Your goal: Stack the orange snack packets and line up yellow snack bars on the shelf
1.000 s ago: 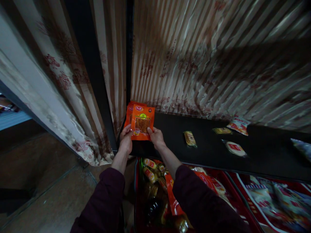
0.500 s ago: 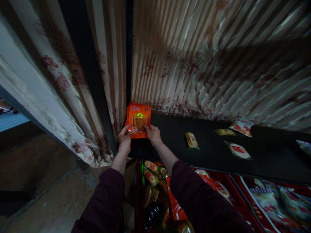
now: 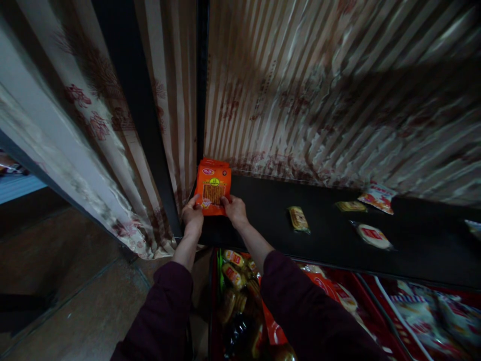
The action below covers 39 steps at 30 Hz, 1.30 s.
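Note:
An orange snack packet (image 3: 213, 184) stands upright in the far left corner of a black shelf (image 3: 323, 235), against the striped curtain. My left hand (image 3: 193, 216) pinches its lower left corner and my right hand (image 3: 235, 210) pinches its lower right corner. Another orange packet edge shows just behind the top of it. Both sleeves are dark maroon.
On the shelf lie a small yellow-brown packet (image 3: 299, 219), a round white-and-red packet (image 3: 372, 236), a flat yellow one (image 3: 351, 206) and a red-white one (image 3: 379, 196). Below the shelf, a red basket (image 3: 240, 296) holds several snacks. A black post (image 3: 135, 105) stands left; brown floor lies lower left.
Both hands pushed the orange packet back and down into the shelf corner, against the packet behind it; it now stands closer to the curtain.

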Each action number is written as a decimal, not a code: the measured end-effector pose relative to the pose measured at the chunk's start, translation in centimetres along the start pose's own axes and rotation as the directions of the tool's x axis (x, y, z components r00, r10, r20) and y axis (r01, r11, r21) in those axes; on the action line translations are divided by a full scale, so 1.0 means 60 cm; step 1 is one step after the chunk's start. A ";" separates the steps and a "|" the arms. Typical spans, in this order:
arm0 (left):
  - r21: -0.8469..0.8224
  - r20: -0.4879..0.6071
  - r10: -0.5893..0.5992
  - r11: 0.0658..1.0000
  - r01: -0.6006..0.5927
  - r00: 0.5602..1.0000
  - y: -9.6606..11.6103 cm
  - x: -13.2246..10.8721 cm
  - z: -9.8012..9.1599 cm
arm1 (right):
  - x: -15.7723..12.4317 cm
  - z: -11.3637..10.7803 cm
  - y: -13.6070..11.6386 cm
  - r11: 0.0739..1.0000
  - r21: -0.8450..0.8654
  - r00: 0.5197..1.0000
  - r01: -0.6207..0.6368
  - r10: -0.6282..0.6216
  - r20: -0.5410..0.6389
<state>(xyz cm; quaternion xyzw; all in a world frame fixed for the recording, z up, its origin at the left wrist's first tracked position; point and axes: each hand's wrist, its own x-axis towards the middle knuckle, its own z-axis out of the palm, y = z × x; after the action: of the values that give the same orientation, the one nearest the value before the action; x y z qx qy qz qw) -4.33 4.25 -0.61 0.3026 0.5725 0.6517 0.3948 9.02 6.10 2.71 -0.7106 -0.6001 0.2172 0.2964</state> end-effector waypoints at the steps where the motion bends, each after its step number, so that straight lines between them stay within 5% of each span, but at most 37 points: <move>1: 0.004 0.000 0.009 1.000 -0.009 1.000 -0.002 0.001 -0.001 | 0.000 -0.001 -0.002 1.000 -0.017 1.000 -0.002 0.002 0.003; 18: 0.059 -0.011 -0.006 0.998 0.007 1.000 -0.009 0.009 -0.009 | -0.017 -0.018 -0.027 0.961 -0.267 0.994 -0.068 0.087 0.060; 22: 0.235 -0.003 0.032 0.971 -0.030 0.999 0.007 0.005 -0.010 | -0.023 -0.019 -0.027 0.958 -0.274 0.993 -0.082 0.103 0.064; 30: 0.639 0.159 0.248 0.712 -0.290 0.956 0.017 -0.007 -0.010 | -0.035 -0.010 -0.026 0.963 -0.257 0.996 -0.081 0.089 0.021; 35: 0.687 0.271 0.400 0.557 -0.467 0.876 0.009 -0.019 -0.006 | -0.043 -0.005 -0.023 0.934 -0.318 0.970 0.162 -0.210 -0.125; 39: 0.696 0.392 0.446 0.429 -0.576 0.805 0.012 -0.031 -0.003 | -0.026 0.000 -0.023 0.876 -0.359 0.932 0.321 -0.359 -0.043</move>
<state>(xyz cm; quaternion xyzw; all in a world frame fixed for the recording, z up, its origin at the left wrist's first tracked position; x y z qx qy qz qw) -3.65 2.57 0.17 0.6504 0.6476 0.3945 0.0440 7.73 4.71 3.55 -0.6456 -0.7273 0.0139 0.2325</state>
